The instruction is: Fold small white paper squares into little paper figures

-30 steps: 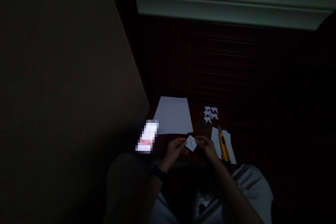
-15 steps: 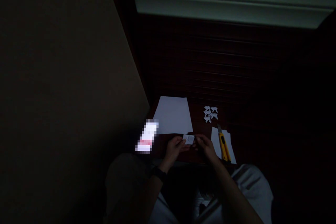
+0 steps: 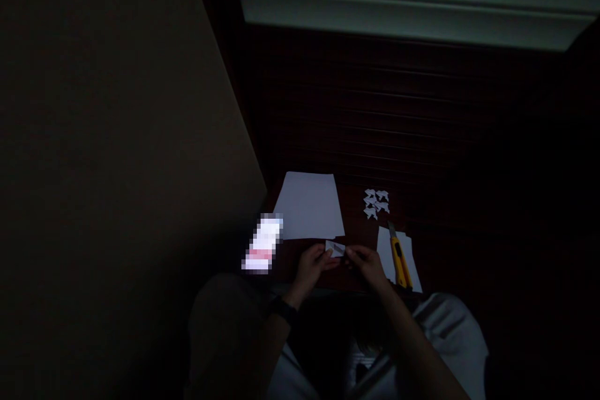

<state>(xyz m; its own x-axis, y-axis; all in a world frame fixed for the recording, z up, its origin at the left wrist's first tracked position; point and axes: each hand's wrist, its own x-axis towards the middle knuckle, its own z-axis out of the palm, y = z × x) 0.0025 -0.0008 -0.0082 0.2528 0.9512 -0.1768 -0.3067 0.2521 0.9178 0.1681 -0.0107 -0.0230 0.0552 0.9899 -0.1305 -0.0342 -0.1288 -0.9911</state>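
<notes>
Slip (image 3: 335,248) of white paper, folded small, sits just above the near edge of the table (image 3: 356,225), pinched between both hands. The left hand (image 3: 310,265) grips the slip's left end with fingertips pressed together on it. The right hand (image 3: 370,264) nips the right end the same way, thumb and forefinger closed on the paper. The two hands are close together, knuckles up, and the slip spans the small gap between them. The light is too dim to tell whether the slip touches the table.

A dark watch (image 3: 282,309) bands the left wrist. Just behind the slip lies a plain white sheet (image 3: 310,205), flat on the dark red-brown tabletop. To the right of the right hand a yellow knife (image 3: 399,257) rests on a smaller paper (image 3: 409,249), its tip pointing away from the person. Beyond the knife tip is a tight cluster of small folded pieces (image 3: 376,203), well apart from the hands. Left of the left hand a bright phone (image 3: 263,242) glows at the table's left edge, its screen blurred out.

Pale shorts (image 3: 454,337) cover the person's lap at the bottom. A plain wall (image 3: 117,137) fills the left side, and a pale ledge (image 3: 412,9) runs across the top.
</notes>
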